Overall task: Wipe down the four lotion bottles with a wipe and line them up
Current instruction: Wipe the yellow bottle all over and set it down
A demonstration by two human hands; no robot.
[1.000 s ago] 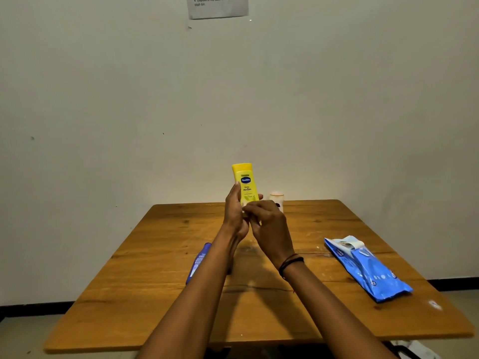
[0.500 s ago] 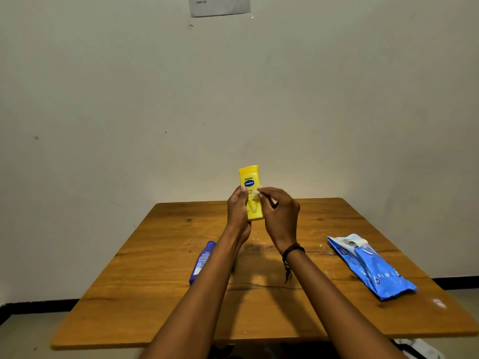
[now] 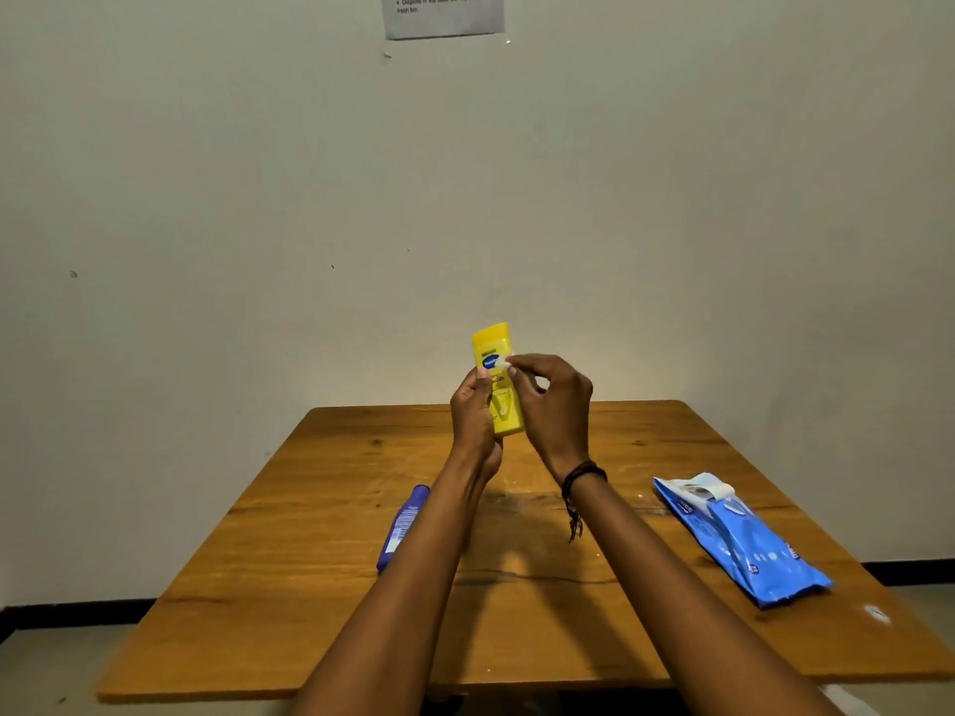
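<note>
My left hand (image 3: 473, 413) holds a yellow lotion bottle (image 3: 495, 354) upright above the far middle of the wooden table (image 3: 289, 602). My right hand (image 3: 555, 405) pinches a small white wipe (image 3: 504, 362) against the blue label near the bottle's top. A purple lotion bottle (image 3: 400, 527) lies flat on the table, left of my left forearm. Any other bottles are hidden behind my hands.
A blue pack of wipes (image 3: 739, 540) with its flap peeled back lies on the right side of the table. A printed sheet (image 3: 442, 12) is stuck to the plain wall behind. A small white scrap (image 3: 877, 613) sits near the table's right edge.
My right hand has slid the wipe up the yellow bottle from its lower part to the label near the top. A white bottle seen behind the hands earlier is now hidden.
</note>
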